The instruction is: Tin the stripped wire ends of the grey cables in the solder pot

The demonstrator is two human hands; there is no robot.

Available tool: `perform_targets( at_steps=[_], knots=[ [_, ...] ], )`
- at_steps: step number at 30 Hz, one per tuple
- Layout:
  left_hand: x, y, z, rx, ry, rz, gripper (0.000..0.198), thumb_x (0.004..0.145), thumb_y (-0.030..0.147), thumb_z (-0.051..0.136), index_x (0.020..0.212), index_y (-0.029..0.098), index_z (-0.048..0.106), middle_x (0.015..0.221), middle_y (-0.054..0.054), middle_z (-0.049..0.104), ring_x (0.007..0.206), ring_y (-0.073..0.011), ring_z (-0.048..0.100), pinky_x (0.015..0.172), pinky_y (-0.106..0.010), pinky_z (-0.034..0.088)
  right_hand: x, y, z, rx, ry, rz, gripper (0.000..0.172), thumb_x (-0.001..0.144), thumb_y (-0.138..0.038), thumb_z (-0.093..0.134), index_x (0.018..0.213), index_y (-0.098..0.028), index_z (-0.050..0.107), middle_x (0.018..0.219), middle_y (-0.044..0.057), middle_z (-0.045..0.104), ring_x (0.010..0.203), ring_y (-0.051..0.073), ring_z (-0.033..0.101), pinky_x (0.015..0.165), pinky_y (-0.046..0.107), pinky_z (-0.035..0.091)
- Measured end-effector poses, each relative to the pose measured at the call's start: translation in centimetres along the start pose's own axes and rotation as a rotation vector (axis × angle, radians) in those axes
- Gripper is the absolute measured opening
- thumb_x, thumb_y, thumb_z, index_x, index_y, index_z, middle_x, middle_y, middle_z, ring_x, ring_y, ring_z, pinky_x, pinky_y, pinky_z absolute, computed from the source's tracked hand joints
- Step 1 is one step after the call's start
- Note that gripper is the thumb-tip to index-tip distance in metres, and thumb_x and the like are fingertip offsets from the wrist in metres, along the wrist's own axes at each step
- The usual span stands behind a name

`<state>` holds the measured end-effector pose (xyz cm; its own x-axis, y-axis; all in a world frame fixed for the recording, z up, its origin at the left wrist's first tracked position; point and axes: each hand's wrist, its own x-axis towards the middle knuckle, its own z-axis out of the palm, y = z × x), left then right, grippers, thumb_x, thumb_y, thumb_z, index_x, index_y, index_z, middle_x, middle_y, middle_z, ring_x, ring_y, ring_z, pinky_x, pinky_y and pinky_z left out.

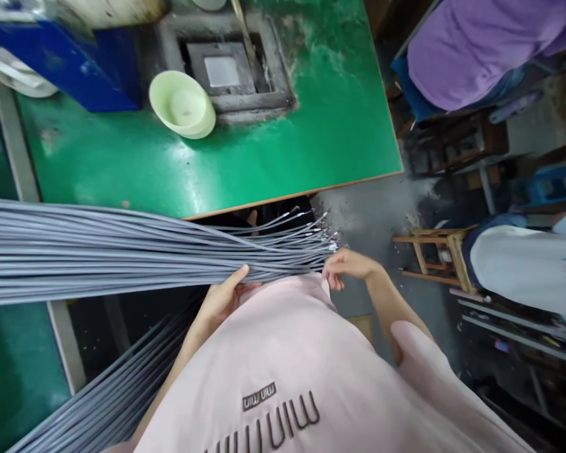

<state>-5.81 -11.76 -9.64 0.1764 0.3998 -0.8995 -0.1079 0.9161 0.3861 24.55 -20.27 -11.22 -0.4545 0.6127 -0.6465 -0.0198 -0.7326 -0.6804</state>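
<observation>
A thick bundle of grey cables stretches from the left edge across my lap. Its stripped ends, with white and coloured wire tips, fan out on the right. My left hand grips the near side of the bundle, thumb on top and fingers partly hidden beneath. Close to the cable ends is my right hand, its fingers bent together; whatever they pinch is too small to make out. A second bundle of grey cables slants away at the lower left.
Ahead is a green table. On it are a pale green cup, a blue box and a square metal-framed recess with a stick. To the right, a wooden stool bears a seated person; another in purple sits beyond.
</observation>
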Motion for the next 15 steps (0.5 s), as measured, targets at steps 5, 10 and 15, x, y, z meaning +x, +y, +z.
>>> perform_targets(
  at_steps=[5,10,15],
  knots=[
    [-1.8,1.4,1.7,-0.003,-0.052,-0.078,0.037,0.079,0.034,0.065,0.106,0.009,0.064,0.085,-0.012,0.074,0.078,-0.0252,0.072,0.074,-0.036,0.060,0.7,6.2,4.5,0.202,-0.020,0.045,0.051,0.071,-0.062,0.068,0.082,-0.012,0.064,0.051,-0.002,0.061,0.035,0.008,0.051,0.032,0.015,0.034],
    [-2.0,1.1,0.7,0.053,-0.261,-0.052,0.054,0.071,0.052,0.069,0.111,0.016,0.064,0.091,-0.011,0.074,0.089,-0.0318,0.070,0.080,-0.044,0.058,6.7,6.8,6.2,0.663,0.264,-0.173,0.054,0.079,-0.072,0.050,0.085,-0.018,0.057,0.073,0.004,0.068,0.057,0.015,0.062,0.043,0.023,0.047],
    [-1.8,0.7,-0.2,0.155,-0.210,0.070,0.059,0.066,0.052,0.075,0.108,0.011,0.066,0.097,-0.013,0.073,0.099,-0.0313,0.067,0.093,-0.042,0.052,8.4,5.7,7.6,0.953,0.597,-0.172,0.026,0.080,-0.047,0.055,0.091,-0.023,0.056,0.086,0.005,0.071,0.086,0.024,0.066,0.078,0.040,0.055]
  ],
)
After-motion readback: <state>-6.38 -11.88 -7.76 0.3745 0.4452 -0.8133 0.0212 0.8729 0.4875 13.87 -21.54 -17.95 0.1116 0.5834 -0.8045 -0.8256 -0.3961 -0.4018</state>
